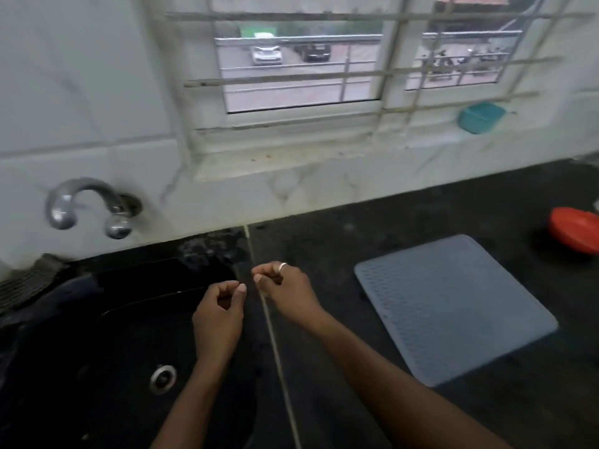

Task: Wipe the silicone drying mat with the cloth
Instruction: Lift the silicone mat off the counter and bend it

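The grey-blue silicone drying mat lies flat on the black counter at the right, its ribbed face up and bare. My left hand hovers over the right rim of the black sink, fingers curled in loosely with nothing in them. Just to its right, my right hand, with a ring on one finger, has its fingers curled too and holds nothing. It is a hand's width left of the mat. A dark bundle that may be a cloth lies at the sink's left edge; I cannot tell for sure.
A chrome tap juts from the tiled wall above the black sink, which has a metal drain. A red lid or dish sits at the far right of the counter. A teal tub stands on the window sill.
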